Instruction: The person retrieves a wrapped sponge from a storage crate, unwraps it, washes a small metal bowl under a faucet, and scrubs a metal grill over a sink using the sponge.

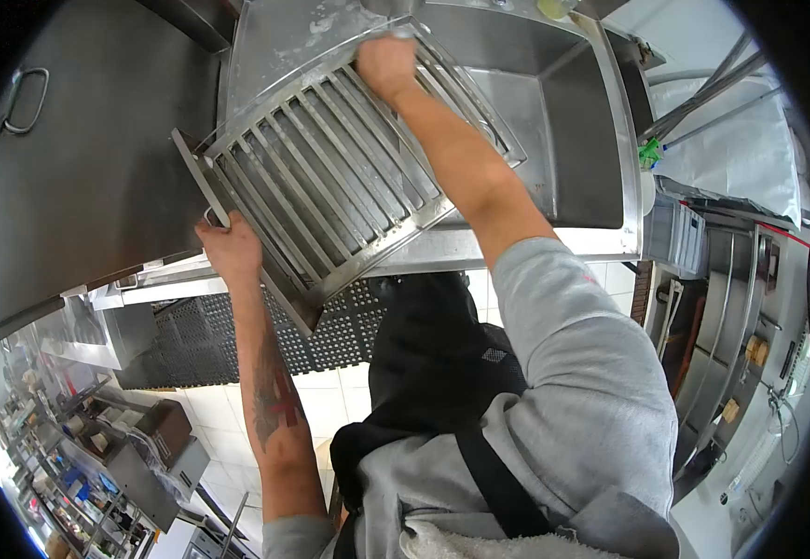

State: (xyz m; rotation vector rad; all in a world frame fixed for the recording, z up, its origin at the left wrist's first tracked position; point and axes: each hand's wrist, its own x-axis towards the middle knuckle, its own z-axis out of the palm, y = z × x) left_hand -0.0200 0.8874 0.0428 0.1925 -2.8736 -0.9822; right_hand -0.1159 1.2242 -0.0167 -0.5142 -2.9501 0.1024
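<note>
A stainless steel baffle filter [307,168], a slatted hood grease filter, lies tilted across the sink's near edge. My left hand [230,244] is closed around the handle on its left frame side. Over the far end of the slats is my right hand [388,67], closed and slightly blurred. Whatever its fingers press or hold against the metal is hidden. Beneath the filter's right end lies the steel sink basin [587,149], and soapy wet patches show on the drainboard [279,42] behind it.
A large steel door or panel with a handle [27,101] stands close on the left. Long poles [717,88] lean at the right of the sink, above a grey crate [673,238]. A black perforated mat [209,340] covers the floor by my feet.
</note>
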